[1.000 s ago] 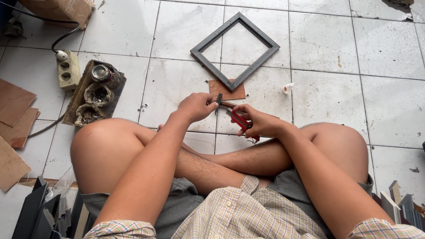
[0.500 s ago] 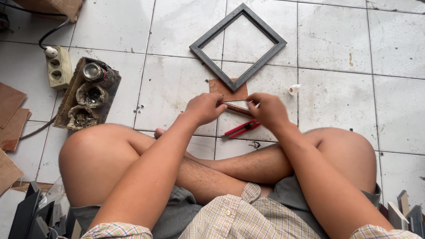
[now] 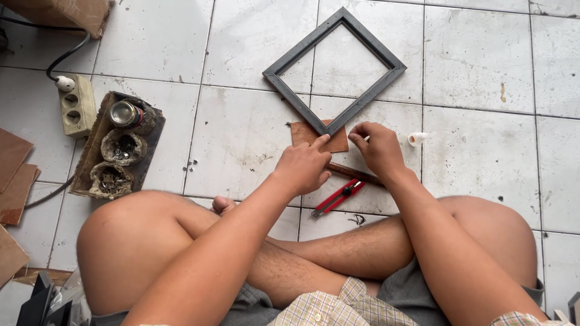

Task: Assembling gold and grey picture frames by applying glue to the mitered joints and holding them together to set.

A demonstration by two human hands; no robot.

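Observation:
My left hand [image 3: 305,166] rests on a small brown board [image 3: 301,131] lying on the tiled floor, index finger stretched over it and thumb on the end of a thin brown wooden strip [image 3: 353,173]. My right hand [image 3: 379,151] hovers at the board's right edge with its fingers curled; what they pinch is hidden. The strip runs under my right wrist. A red utility knife [image 3: 338,196] lies on the floor just below both hands, held by neither. A dark square frame [image 3: 302,111] lies beyond the board, one corner overlapping it.
A small white cap or tube [image 3: 415,139] lies right of my right hand. At left stand a tray with a tin and crusty pots [image 3: 121,148], a power strip [image 3: 75,108] with cable, and brown board pieces [image 3: 12,175]. My crossed legs fill the foreground.
My right hand has put the red knife down on the floor and moved up to the board's edge. Both hands now sit over the board and strip; the view has come closer.

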